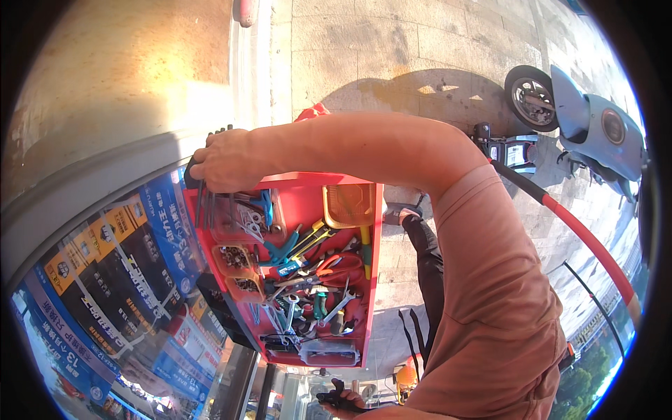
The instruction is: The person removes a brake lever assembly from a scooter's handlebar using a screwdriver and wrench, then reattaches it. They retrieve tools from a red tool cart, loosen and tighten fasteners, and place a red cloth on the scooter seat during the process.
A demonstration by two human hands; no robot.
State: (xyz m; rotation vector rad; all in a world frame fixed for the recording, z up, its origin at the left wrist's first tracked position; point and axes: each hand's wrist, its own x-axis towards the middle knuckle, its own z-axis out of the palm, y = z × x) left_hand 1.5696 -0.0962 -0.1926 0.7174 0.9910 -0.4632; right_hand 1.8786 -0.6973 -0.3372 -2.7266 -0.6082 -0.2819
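Nearest the cam there's a salmon sleeve (490, 238), w/ the bare right forearm (336, 143) bridging the upper part of the frame. Left hand (352, 400) is bottom centre, fingers closed round a black thing (332, 395), mostly cut off so idk what it is. Right hand (222, 159) is upper left, at the corner of the red tray (376, 280), fingers curled over a dark rack (190, 175) w/ thin rods (201, 206) poking out below. Can't tell if it's actually clamped on, palm hides that.

Step rn is prob handling that rack or sorting the rods, imo. From there, a move calls for a sure pinch and a straight lift, b/c the tray wall's right there.

Inside the tray: amber tub (348, 203) up top, screws (245, 285) on the left side, red-handled pliers (343, 263) and wrenches (339, 308) mid to low. Pretty jammed tbh.

Past it, printed boxes (119, 280) crowd the left side. Best swing room looks like the top of frame, over the pavement (392, 42). Scooter's (591, 119) way off upper right, well apart.
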